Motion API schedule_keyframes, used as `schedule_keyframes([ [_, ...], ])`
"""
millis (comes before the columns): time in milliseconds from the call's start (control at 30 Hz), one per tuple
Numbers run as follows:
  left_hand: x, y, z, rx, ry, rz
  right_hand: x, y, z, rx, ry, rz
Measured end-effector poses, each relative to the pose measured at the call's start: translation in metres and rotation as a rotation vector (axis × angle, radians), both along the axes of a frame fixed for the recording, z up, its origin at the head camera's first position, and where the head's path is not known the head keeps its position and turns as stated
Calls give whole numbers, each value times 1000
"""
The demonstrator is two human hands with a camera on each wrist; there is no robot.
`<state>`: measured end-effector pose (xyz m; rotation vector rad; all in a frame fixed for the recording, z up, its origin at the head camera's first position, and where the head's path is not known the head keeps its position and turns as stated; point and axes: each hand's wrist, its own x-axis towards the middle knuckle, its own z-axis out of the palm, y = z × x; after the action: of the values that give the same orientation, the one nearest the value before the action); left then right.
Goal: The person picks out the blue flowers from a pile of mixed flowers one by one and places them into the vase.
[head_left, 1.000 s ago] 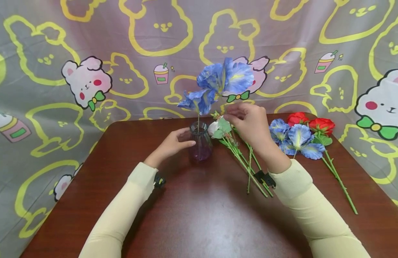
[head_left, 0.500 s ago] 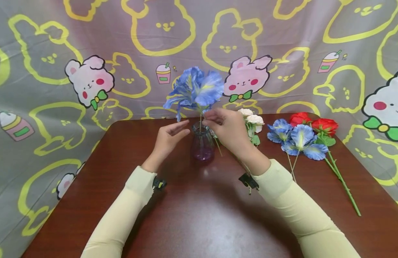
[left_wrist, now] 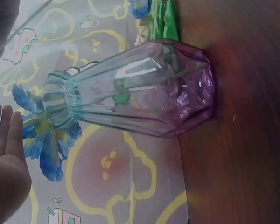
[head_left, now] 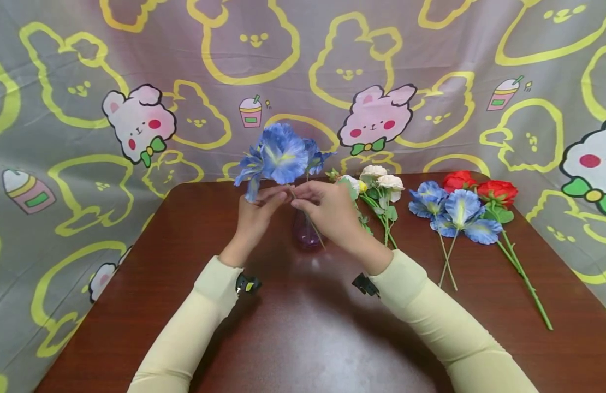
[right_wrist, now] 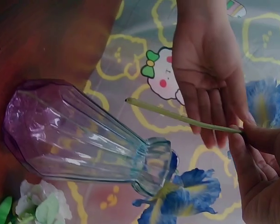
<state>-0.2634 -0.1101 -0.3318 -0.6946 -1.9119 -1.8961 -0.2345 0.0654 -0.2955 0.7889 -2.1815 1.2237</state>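
Note:
My right hand (head_left: 332,210) pinches the thin green stem (right_wrist: 177,115) of a blue iris (head_left: 283,155) between thumb and fingertips. The bloom leans left and the cut end angles down, outside the vase. My left hand (head_left: 254,218) is raised beside it, palm facing the stem, its fingers straight and its thumb tip right at my right fingertips. Behind the hands stands a faceted glass vase (left_wrist: 130,88), purple at the base and bluish at the rim. A second blue iris (right_wrist: 182,191) stands in the vase, its stem visible through the glass.
White flowers (head_left: 381,183) with green stems lie just right of the vase on the brown table (head_left: 293,327). Farther right lie blue irises (head_left: 460,213) and red roses (head_left: 497,194) on long stems. A patterned curtain (head_left: 278,54) hangs behind the table.
My right hand has come left and down with the iris, whose bloom now tilts left. My left hand has left the vase's side and risen to meet the right.

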Motion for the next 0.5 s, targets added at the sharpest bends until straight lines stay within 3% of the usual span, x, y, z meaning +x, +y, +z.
schedule_keyframes([
  [100, -3, 1, -5, 122, -28, -68, 0, -3, -3, 7, -25, 3],
  [267, -5, 4, -7, 373, -80, -279, -1, -6, -6, 1, -44, -2],
  [367, -5, 5, -8, 441, -103, -349, -3, -8, -8, -4, -48, 0],
  [500, -6, 5, -9, 468, -124, -382, -4, -10, -11, -10, -61, 13],
])
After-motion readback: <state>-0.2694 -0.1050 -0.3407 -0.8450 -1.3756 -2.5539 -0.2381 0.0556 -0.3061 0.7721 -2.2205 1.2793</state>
